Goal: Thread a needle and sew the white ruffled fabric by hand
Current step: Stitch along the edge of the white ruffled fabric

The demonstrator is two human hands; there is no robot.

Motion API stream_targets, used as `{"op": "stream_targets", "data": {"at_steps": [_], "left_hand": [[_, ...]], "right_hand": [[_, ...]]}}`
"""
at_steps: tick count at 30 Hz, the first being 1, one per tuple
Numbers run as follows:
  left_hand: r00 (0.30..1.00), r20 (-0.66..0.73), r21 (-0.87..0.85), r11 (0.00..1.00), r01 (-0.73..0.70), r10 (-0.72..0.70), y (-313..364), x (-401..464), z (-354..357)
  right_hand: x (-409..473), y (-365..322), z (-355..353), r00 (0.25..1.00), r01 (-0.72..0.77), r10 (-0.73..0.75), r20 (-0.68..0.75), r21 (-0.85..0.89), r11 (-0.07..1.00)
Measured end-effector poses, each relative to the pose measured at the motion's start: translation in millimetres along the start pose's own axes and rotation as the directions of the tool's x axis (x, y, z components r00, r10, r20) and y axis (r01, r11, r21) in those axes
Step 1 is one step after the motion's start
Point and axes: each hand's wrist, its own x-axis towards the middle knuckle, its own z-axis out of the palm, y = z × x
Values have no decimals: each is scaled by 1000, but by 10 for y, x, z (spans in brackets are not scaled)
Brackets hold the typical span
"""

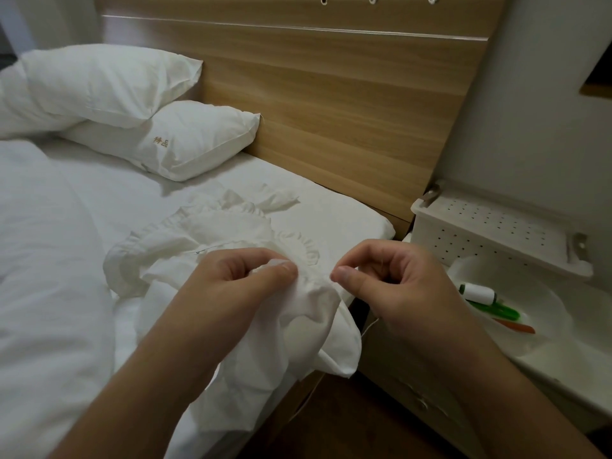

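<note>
The white ruffled fabric [231, 233] lies bunched on the bed's right edge and hangs over it. My left hand [238, 279] grips a fold of the fabric between thumb and fingers. My right hand [387, 283] is just to the right with its fingers curled and its thumb tip against the fabric's edge; the needle is too small to see. A thin white thread [369, 327] trails down from under my right hand toward the floor.
Two white pillows [159, 134] lean on the wooden headboard [331, 104]. At right, a white bedside stand holds a bowl [530, 313] with a thread spool [478, 292], a green tool [496, 309] and an orange one [516, 326]. Above it sits a perforated shelf [496, 226].
</note>
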Motion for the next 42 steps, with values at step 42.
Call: {"op": "stream_targets", "data": {"at_steps": [42], "left_hand": [[975,-81,139,971,-196,208,60,-86,33]], "right_hand": [[18,100,160,997,-40,34,71,83,996]]}}
